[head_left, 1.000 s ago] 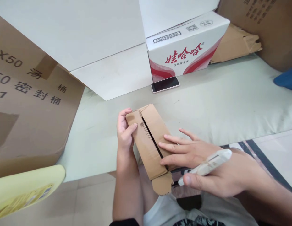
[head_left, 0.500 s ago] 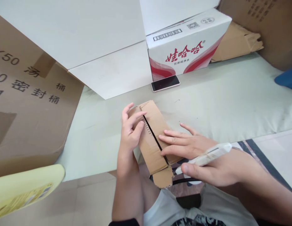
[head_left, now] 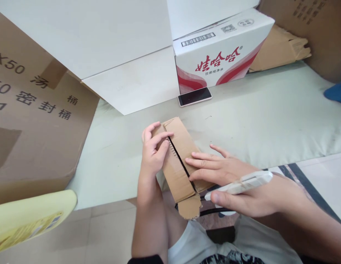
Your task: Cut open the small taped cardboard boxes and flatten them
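Note:
A small brown cardboard box (head_left: 184,146) rests on my lap, a dark slit running along its top between two flaps. My left hand (head_left: 153,152) grips its left side, fingers curled over the left flap near the slit. My right hand (head_left: 231,179) lies on the right flap with its fingers stretched flat. A white utility knife (head_left: 242,183) is tucked between that hand's thumb and palm, tip pointing at the box's near end.
A phone (head_left: 195,96) lies face up on the pale green mat (head_left: 269,110), in front of a white and red printed carton (head_left: 222,55). Large brown cartons (head_left: 35,110) stand at the left, white boxes (head_left: 104,44) behind. A yellow object (head_left: 29,216) sits at lower left.
My left hand shifted from the box's left edge onto the left flap, fingers reaching the slit. The box and the right hand moved slightly away from me.

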Available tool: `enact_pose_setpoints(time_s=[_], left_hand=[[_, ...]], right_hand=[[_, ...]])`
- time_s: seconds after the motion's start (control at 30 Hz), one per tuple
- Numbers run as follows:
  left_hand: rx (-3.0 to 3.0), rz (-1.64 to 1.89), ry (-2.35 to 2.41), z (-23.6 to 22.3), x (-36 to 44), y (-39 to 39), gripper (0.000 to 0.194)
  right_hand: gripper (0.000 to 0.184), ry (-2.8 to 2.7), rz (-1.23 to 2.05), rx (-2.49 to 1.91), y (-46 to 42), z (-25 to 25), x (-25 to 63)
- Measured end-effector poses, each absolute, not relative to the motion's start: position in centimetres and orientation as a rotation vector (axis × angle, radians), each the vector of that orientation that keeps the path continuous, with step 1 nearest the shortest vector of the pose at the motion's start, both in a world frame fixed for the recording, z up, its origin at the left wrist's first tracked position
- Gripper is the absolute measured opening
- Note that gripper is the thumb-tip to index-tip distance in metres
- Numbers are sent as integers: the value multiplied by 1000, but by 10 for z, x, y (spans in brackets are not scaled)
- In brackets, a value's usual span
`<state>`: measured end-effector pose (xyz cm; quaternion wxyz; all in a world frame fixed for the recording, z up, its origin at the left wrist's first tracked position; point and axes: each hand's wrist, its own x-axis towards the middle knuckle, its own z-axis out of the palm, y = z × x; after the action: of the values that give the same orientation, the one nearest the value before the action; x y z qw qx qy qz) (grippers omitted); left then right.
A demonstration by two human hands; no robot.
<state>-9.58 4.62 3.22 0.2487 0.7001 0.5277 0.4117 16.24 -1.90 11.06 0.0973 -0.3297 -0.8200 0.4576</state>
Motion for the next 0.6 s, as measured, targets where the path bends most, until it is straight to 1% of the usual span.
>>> enact_pose_setpoints(time_s=[0.17,0.6], left_hand=[[1875,1139,1414,32,-97,48,28],[1890,1156,1418,32,-97,49,25]], right_hand=[[55,-2462,1373,-995,-18,111,161],[54,-2481,1346,-1003,-18,106,161]])
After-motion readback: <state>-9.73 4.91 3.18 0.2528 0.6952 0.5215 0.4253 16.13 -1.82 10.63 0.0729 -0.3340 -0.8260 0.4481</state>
